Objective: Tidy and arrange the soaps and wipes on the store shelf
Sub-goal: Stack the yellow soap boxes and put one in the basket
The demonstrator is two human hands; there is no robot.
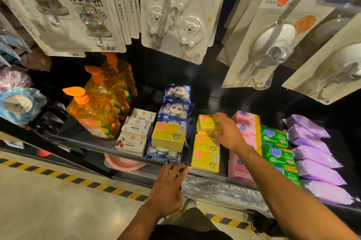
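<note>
right hand (228, 132) thumb and fingers clamped round small yellow cardboard soap box (208, 123), atop far stack of yellow column, between blue panda-print wipes packs (176, 110) left and pink soap boxes (245, 118) right, left hand (168, 185) fingers (173, 167) spread, relaxed, tips resting on near edge of dark metal shelf (78, 130), holding nothing

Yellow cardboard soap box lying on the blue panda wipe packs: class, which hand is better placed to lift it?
Probably the left hand: it rests free on the shelf edge below that yellow cardboard soap box. The right hand is gripping a second yellow soap box.
</note>
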